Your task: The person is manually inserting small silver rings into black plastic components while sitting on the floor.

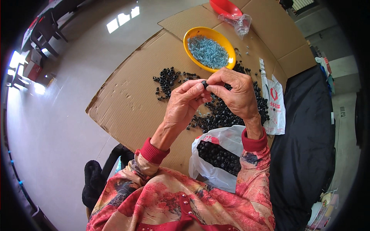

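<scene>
My left hand [183,99] pinches a small black round part [204,83] between thumb and index finger, above the cardboard. My right hand [236,89] meets it there, thumb and index finger closed against the part's right side. Anything tiny between those right fingertips is hidden. Beneath the hands spreads a pile of black round parts [219,114], partly covered by my right hand, with a smaller cluster [167,79] to the left. Beyond them, a yellow oval bowl [232,52] holds many small clear bluish pieces [208,52].
A white plastic bag [196,163] full of black parts lies open close to my body. Another flattened white bag [278,119] lies right of the pile. A red bowl [226,8] and clear plastic wrap [239,24] sit at the back of the cardboard sheet [123,98]. Black cloth [302,142] hangs at right.
</scene>
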`<state>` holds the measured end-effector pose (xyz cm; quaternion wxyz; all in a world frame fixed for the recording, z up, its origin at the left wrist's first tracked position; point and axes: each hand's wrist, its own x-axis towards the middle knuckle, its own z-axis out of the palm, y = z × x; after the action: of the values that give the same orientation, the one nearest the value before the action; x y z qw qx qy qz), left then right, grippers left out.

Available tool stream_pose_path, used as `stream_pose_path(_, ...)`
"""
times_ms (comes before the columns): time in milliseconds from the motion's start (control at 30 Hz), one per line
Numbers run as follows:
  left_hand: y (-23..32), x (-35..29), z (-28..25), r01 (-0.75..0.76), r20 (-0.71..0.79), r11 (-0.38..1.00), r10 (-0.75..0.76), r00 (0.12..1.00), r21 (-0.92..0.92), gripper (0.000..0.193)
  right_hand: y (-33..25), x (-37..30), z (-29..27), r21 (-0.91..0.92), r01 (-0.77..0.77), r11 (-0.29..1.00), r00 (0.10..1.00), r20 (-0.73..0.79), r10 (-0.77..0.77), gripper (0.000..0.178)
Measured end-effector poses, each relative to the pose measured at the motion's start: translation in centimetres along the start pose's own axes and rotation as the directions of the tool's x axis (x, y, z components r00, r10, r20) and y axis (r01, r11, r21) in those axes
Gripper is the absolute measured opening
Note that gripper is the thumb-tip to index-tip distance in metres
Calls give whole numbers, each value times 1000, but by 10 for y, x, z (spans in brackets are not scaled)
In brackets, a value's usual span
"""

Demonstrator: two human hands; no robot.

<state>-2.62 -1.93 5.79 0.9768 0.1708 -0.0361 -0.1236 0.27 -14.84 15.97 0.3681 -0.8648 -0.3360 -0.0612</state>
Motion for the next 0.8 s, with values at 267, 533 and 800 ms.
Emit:
stream_pose_path(267, 6, -4, 0, 29, 36, 999, -28, 999, -27, 22, 11, 8, 2, 388, -235, 891, 969, 166, 183, 13)
stream_pose_path(533, 17, 3, -3, 6, 65, 998, -2, 998, -66, 19, 10, 24, 7, -26, 301, 953, 946, 131, -295, 15)
stream_pose_path(800, 27, 2, -16, -77, 173, 997, 76, 982, -5, 19, 23, 18, -9, 252, 116, 961, 983, -170, -74, 13)
